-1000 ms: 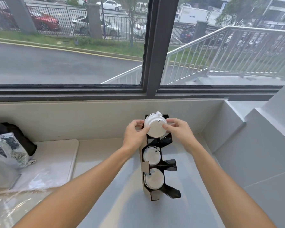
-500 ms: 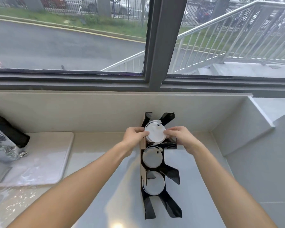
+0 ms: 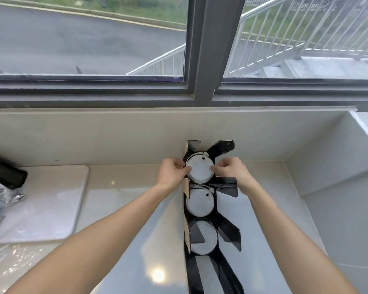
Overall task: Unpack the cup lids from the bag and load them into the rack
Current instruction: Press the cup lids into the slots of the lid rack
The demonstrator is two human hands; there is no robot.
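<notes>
The rack (image 3: 214, 211) is seen as glossy black plastic with a strip of bare brown card along its left edge; matt white plastic lids (image 3: 200, 170) are seated in it. Left of the rack, the pale counter (image 3: 123, 200) is polished and reflective, and crinkled shiny film (image 3: 2, 198) is noted farther left.

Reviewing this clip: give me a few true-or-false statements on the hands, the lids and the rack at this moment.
1. Both hands hold the top lid stack. True: left hand, right hand.
2. The black rack holds three white stacks. True.
3. The rack sits left of the white board. False: it sits right of it.
4. The left hand is idle on the counter. False: it grips the lids.
</notes>
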